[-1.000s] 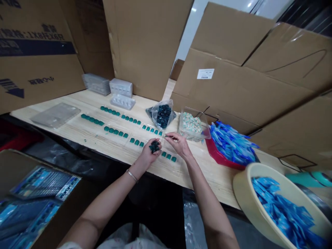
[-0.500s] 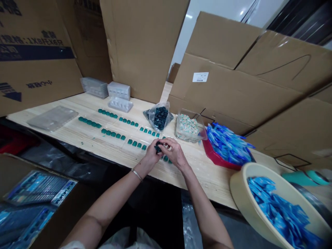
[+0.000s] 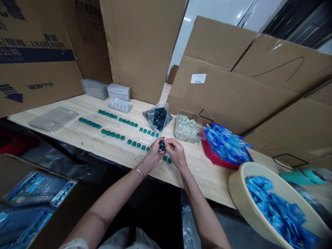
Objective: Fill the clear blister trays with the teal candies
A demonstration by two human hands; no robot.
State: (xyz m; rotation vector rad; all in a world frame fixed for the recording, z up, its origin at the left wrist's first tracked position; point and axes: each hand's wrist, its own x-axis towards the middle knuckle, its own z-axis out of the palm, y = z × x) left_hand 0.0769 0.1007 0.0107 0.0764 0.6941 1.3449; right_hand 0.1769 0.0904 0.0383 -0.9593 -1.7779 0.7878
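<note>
Left hand (image 3: 155,153) and right hand (image 3: 176,153) meet over the front of the counter (image 3: 204,180), just in front of and slightly right of the plastic bag (image 3: 153,117). Both grips are closed and pressed toward each other, fingertips pinching a small cluster of dark teal pieces (image 3: 162,146). The fingers cover part of the cluster; exact number of pieces cannot be told. A metal bangle (image 3: 139,172) sits on the left wrist.

The bag holds more dark teal pieces (image 3: 160,118) and lies open-mouthed on the counter. Left of the bag: four rows of teal blocks (image 3: 111,131) set out on clear plastic sheets, with a short fifth row (image 3: 166,159) directly under the hands. Further left of the bag, against the cardboard sheets (image 3: 140,48), are stacked clear moulded trays (image 3: 118,92) and a flat clear tray (image 3: 53,118).

Right of the bag, in order: a clear tub (image 3: 188,128) of pale speckled items, then a red tray (image 3: 213,156) heaped with blue sachets (image 3: 227,145). Further right and nearer the person, a cream basin (image 3: 237,190) of blue packets (image 3: 277,211). Below the counter, left of the bag, an open box (image 3: 38,188) shows blue-printed packaging.
</note>
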